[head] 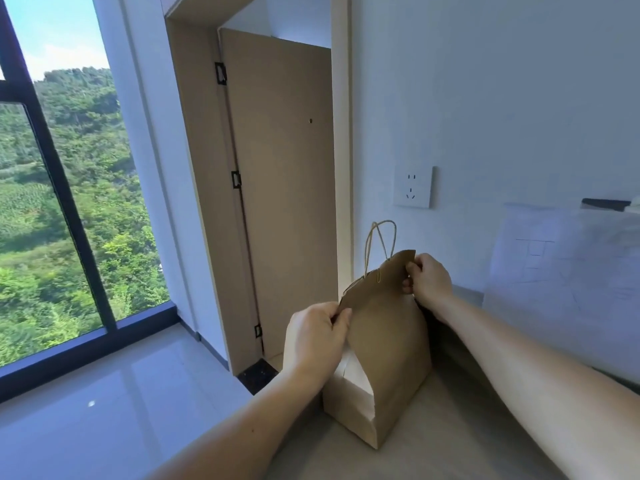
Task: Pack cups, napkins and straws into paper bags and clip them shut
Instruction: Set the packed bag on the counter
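A brown paper bag with twisted paper handles stands upright on the pale table. Its top is pressed flat together. My left hand pinches the near end of the top edge. At the far end of that edge, my right hand pinches the same top edge. What is inside the bag is hidden. No cups, napkins, straws or clips are in view.
A clear plastic sheet or bag leans against the white wall on the right, under a wall socket. A beige door stands behind the bag. A large window and glossy floor lie to the left beyond the table's edge.
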Available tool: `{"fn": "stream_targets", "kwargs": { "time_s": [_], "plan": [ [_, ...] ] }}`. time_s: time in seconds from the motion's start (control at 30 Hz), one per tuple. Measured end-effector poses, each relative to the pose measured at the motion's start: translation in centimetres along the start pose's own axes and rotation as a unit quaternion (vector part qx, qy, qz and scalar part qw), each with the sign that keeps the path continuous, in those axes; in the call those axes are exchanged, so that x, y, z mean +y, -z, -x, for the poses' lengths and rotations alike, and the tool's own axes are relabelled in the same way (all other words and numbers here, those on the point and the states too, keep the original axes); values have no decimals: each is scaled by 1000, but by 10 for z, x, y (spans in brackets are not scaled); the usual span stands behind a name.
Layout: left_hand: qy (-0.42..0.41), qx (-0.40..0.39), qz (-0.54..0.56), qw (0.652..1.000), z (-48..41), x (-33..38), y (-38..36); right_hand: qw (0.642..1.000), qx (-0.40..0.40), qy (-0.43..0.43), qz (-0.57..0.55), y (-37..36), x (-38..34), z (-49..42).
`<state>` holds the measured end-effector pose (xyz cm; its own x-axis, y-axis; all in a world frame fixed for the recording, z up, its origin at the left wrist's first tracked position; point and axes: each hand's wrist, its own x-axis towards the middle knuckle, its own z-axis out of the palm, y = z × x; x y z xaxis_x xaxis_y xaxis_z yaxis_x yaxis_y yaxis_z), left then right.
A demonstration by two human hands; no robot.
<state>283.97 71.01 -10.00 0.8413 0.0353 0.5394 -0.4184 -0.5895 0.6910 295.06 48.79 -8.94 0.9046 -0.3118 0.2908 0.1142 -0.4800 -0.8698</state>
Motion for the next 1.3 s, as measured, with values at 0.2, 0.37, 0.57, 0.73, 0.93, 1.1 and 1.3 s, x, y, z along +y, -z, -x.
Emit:
{"fn": "stream_targets", "kwargs": {
  "time_s": [0.2,0.37,0.57,0.73,0.93,1.1,1.3],
  "plan": [
    [27,-20,-15,999,-1,1,0,1000,-6,-15,-5,14,-9,18],
    [43,-112,-30,992,6,15,10,996,-47,-25,76,31,-29,78],
    [-12,-115,-124,986,46,34,27,981,-106,-40,157,68,-45,186],
    [-123,-174,-131,968,106,65,25,932,-115,-75,335,113,-50,284],
    [-179,-366,-135,903,172,142,6,910,-52,-122,394,198,-61,391],
    [-247,-395,-70,882,229,224,1,895,57,-145,419,277,-67,470],
    [-360,-424,-27,830,309,355,-15,875,129,-201,421,385,-59,578]
  ]
}}
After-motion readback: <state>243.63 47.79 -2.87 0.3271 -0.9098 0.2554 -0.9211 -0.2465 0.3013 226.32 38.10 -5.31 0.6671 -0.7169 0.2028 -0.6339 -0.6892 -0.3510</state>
